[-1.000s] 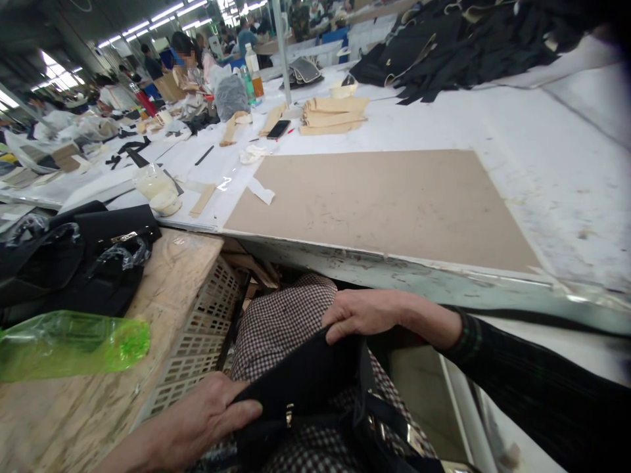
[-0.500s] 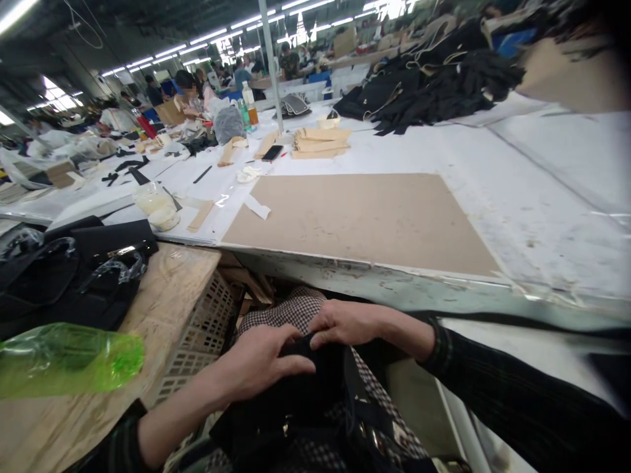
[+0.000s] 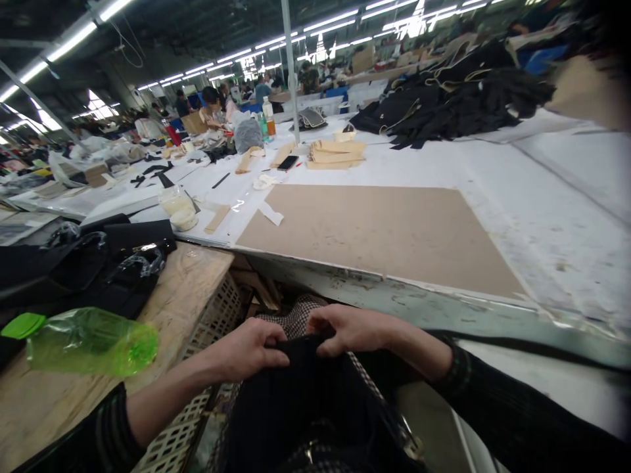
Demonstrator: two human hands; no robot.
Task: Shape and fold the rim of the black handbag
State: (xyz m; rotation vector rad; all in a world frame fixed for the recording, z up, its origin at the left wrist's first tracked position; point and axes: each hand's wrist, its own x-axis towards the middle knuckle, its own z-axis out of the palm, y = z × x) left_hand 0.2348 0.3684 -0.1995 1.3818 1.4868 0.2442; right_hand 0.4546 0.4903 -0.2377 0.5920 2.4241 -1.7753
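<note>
A black bag-like piece (image 3: 296,401) with metal fittings lies over the person's lap, on checked cloth (image 3: 302,314). My left hand (image 3: 254,351) pinches its upper edge from the left, thumb on the near side. From the right, my right hand (image 3: 345,328) grips the same edge, fingers curled and thumb pressed on it. A short stretch of black edge shows between the two hands. The lower part of the piece is dark and hard to make out.
A brown board (image 3: 384,230) lies on the white table (image 3: 557,197). At the left, a green bottle (image 3: 93,341) and black bags (image 3: 133,236) rest on a wooden surface (image 3: 197,269) above a crate (image 3: 221,315). Black pieces (image 3: 458,98) are heaped behind. People work far back.
The view has shifted, bringing the bottle's cap into sight. My hands have moved slightly apart along the edge, and the black piece is turned so that more of its dark surface shows.
</note>
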